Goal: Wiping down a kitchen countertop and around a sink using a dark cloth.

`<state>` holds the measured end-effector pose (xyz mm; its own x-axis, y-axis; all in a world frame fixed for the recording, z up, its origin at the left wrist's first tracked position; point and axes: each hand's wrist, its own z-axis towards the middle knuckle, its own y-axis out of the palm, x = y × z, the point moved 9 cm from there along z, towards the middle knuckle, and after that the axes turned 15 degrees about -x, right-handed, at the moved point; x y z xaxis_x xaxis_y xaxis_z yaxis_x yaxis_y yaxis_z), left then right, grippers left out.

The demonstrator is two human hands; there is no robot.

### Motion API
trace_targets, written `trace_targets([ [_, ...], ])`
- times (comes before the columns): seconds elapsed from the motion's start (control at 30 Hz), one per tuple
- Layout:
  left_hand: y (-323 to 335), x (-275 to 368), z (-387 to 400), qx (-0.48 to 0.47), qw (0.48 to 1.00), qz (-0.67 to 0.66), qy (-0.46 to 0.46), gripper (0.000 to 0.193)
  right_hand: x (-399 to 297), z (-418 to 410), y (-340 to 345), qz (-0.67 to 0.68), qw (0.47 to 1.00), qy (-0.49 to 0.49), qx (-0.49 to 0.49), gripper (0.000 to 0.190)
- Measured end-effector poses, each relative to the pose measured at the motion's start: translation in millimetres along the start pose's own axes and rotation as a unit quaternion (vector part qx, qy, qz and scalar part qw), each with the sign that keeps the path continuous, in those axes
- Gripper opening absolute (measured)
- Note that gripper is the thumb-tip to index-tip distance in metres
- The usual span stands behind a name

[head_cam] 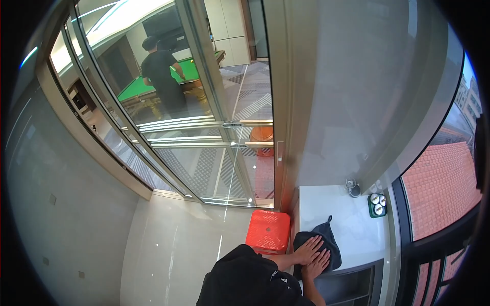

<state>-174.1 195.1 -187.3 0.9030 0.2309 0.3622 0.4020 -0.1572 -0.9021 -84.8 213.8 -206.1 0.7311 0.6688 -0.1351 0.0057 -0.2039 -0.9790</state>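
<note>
A dark grey cloth with a hanging loop lies bunched at the near left corner of a white stone countertop. My left hand rests flat on top of it, fingers stretched toward the upper right. Just below, my right hand is also laid flat on the cloth, beside and touching or nearly touching the left. Neither hand has its fingers curled around anything. The cloth under the palms is hidden.
A red plastic stool stands left of the counter. Glasses and a green tray of white round items sit near the window. Below the counter front is a dark recess. Behind a glass sliding door, a person stands by a billiard table.
</note>
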Motion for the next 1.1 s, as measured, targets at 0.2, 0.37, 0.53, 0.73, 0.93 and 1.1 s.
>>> trace_targets([
  [0.2, -12, 6, 20, -0.032, 0.998, -0.004, 0.055, 0.07, 12, 9, -13, 0.06, 0.998, 0.036, -0.01, 0.075],
  [0.37, -10, 12, 23, -0.03, 0.997, -0.001, 0.064, 0.072, 9, 0, -29, 0.088, 0.995, 0.042, -0.028, 0.076],
  [0.53, -16, 7, 29, -0.038, 0.998, 0.009, 0.055, 0.072, 4, 7, -26, 0.069, 0.997, 0.036, 0.011, 0.061],
  [0.73, -12, -3, 18, 0.061, 0.993, -0.016, 0.1, 0.071, -3, -7, -43, 0.098, 0.986, 0.037, 0.129, 0.055],
  [0.93, 38, 17, -60, 0.036, 0.976, 0.041, 0.211, 0.074, -25, -101, -13, 0.097, 0.986, 0.084, 0.11, 0.062],
  [1.1, 53, 30, -101, 0.027, 0.978, 0.03, 0.207, 0.076, -28, -140, -2, 0.106, 0.99, 0.046, 0.085, 0.066],
])
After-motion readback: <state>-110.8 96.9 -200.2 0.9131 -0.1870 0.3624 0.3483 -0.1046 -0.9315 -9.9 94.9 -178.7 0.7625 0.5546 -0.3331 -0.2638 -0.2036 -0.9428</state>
